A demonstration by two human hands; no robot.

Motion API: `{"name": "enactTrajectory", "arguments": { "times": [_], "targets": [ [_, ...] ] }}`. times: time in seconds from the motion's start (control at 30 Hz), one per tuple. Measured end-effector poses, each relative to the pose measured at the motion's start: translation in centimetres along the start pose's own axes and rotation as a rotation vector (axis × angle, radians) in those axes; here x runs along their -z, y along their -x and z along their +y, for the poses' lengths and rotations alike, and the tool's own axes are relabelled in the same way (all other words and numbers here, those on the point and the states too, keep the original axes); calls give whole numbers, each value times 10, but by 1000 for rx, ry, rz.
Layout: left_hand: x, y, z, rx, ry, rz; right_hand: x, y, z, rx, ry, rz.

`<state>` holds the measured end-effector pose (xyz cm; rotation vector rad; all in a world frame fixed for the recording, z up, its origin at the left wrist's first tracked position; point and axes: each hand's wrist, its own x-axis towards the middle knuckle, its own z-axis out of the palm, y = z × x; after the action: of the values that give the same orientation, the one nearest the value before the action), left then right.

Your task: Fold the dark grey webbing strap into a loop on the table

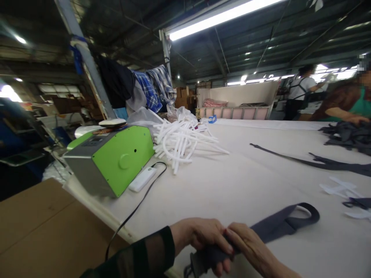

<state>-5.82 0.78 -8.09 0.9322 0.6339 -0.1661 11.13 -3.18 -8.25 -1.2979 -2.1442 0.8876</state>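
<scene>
Both my hands meet at the bottom edge of the view, over the near side of a white table [237,181]. My left hand [203,237] and my right hand [249,243] are both closed on one dark grey fabric strap [278,224]. The strap runs from my fingers to the right and ends in a loop with a white inner edge lying flat on the table. My left arm wears a black sheer sleeve.
A green and grey machine [111,160] with a white remote [142,179] and black cable stands left. White tubes [179,141] are piled behind it. A long dark strip [307,160] and white scraps [342,189] lie right. Two people work at far right. Cardboard [43,227] sits near left.
</scene>
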Motion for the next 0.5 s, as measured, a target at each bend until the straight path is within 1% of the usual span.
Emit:
{"name": "enactTrajectory", "arguments": {
  "times": [0.1,0.2,0.3,0.33,0.4,0.43,0.5],
  "targets": [
    [-6,3,-3,-33,-66,3,0,9,11,-68,-29,69],
    [-11,9,-2,-53,-178,10,9,17,20,-70,-52,90],
    [-13,9,-2,1,-140,-96,18,21,28,-30,21,160],
    [-13,7,-4,3,-100,-114,20,23,31,6,73,219],
    [-15,0,-9,-33,-6,-95,19,29,34,125,221,411],
    [-17,-5,-12,-60,45,-63,17,33,34,199,303,517],
    [-21,-13,-17,-109,157,40,8,42,32,341,442,662]
  ]
}}
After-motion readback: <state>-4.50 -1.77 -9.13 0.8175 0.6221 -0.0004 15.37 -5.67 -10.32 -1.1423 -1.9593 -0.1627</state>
